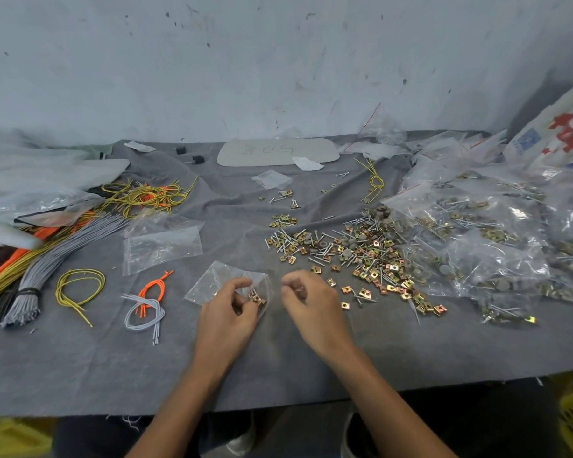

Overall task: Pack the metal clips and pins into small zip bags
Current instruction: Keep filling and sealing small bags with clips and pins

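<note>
- Small zip bag (219, 282) lies on the worktop (278, 365), mid-width and toward the front edge, mouth facing R. A few metal clips (257, 298) sit inside, right at the mouth.
- L hand (227, 314): fingers curled, thumb + fingertips pinching the bag at its mouth, so the film is bunched there.
- R hand (310, 304): just beside the bag mouth, fingers curled in w/ tips bunched. We can't tell if a clip or pin is in the pinch, too small/hidden.
- Loose pile (361, 256) of clips + pins spreads R of centre, near the R hand, w/ strays trailing toward the front edge.
- Filled bags (483, 233) are heaped along the R edge. Empty bags (162, 242) lie L of centre.
- Cord pieces (146, 302) and a grey cord bundle (63, 256) sit on the L side, well apart from the pile.
- Risk 1, we think: clips sit at the mouth, not the bottom. If the bag tips or the L grip slackens, they'd slide back out onto the cloth.
- Risk 2: mouth looks barely open under the pinch, so a drop from the R hand may hit the film and miss.
- Risk 3: pin tips could pierce the thin film if pushed in point-first.
- Risk 4: count errs easily, as strays by the bag look the same as picked pcs.
- Risk 5: a clip caught in the zip track would stop it sealing.
</note>
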A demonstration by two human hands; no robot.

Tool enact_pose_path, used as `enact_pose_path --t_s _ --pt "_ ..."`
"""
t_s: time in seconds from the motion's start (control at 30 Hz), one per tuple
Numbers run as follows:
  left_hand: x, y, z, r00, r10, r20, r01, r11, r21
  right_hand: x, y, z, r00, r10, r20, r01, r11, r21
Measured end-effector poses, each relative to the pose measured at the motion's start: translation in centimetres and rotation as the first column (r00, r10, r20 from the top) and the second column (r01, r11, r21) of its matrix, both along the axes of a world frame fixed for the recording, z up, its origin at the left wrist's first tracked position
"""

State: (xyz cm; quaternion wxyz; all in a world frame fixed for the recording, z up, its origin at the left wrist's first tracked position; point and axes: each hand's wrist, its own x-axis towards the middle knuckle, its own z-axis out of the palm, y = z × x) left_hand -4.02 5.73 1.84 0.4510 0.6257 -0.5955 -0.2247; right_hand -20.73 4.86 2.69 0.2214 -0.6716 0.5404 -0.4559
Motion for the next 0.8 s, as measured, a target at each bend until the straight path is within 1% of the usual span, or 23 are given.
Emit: enact_pose_path --t_s 0.13,0.23,0.27,0.33,0.4,0.43,0.47,0.53,0.63,0.67,0.7,0.73,0.8 --pt "0.0 -0.1 -0.2 1.0 -0.01 0.001 0.01 1.0 -0.008 -6.4 -1.6 1.4 0.969 -0.185 -0.164 0.192 0.981 0.028" --pt "0.1 -0.3 -0.5 1.0 -0.003 0.009 0.003 1.0 -0.009 -9.4 -2.6 1.6 0.896 -0.261 -0.359 0.294 0.955 0.04" --pt "0.1 -0.3 -0.5 1.0 -0.003 0.012 0.003 1.0 -0.009 -9.6 -2.7 1.5 0.878 -0.267 -0.398 0.307 0.951 0.039" --pt "0.1 -0.3 -0.4 1.0 -0.006 0.015 0.006 1.0 -0.011 -8.8 -2.9 1.4 0.897 -0.226 -0.381 0.263 0.964 0.048" --pt "0.1 -0.2 -0.4 1.0 -0.007 0.011 0.007 1.0 -0.014 -6.8 -2.7 1.2 0.933 -0.114 -0.34 0.15 0.985 0.081" --pt "0.1 -0.2 -0.4 1.0 -0.006 0.011 0.007 1.0 -0.016 -5.7 -2.6 1.1 0.935 -0.06 -0.35 0.101 0.99 0.101" --pt "0.1 -0.2 -0.4 1.0 -0.005 0.012 0.006 1.0 -0.017 -4.6 -2.5 1.0 0.923 -0.019 -0.384 0.066 0.992 0.109" --pt "0.1 -0.2 -0.4 1.0 -0.004 0.012 0.005 1.0 -0.018 -2.9 -2.4 0.8 0.87 0.023 -0.492 0.037 0.993 0.112" --pt "0.1 -0.1 -0.3 1.0 -0.003 0.014 0.004 1.0 -0.017 -1.4 -2.3 0.6 0.797 -0.003 -0.604 0.06 0.995 0.074" --pt "0.1 -0.1 -0.3 1.0 -0.002 0.016 0.002 1.0 -0.017 -1.1 -2.2 0.7 0.794 -0.022 -0.607 0.064 0.997 0.048" --pt "0.0 -0.2 -0.2 1.0 0.002 0.018 -0.002 1.0 -0.018 -0.7 -2.1 0.7 0.814 -0.034 -0.579 0.057 0.998 0.021" --pt "0.1 -0.2 -0.2 1.0 0.006 0.02 -0.006 1.0 -0.018 -0.4 -1.8 0.8 0.857 -0.039 -0.513 0.044 0.999 -0.002" --pt "0.1 -0.3 -0.2 1.0 0.014 0.013 -0.014 1.0 -0.016 0.7 -1.2 0.7 0.95 -0.013 -0.313 0.007 1.0 -0.021"
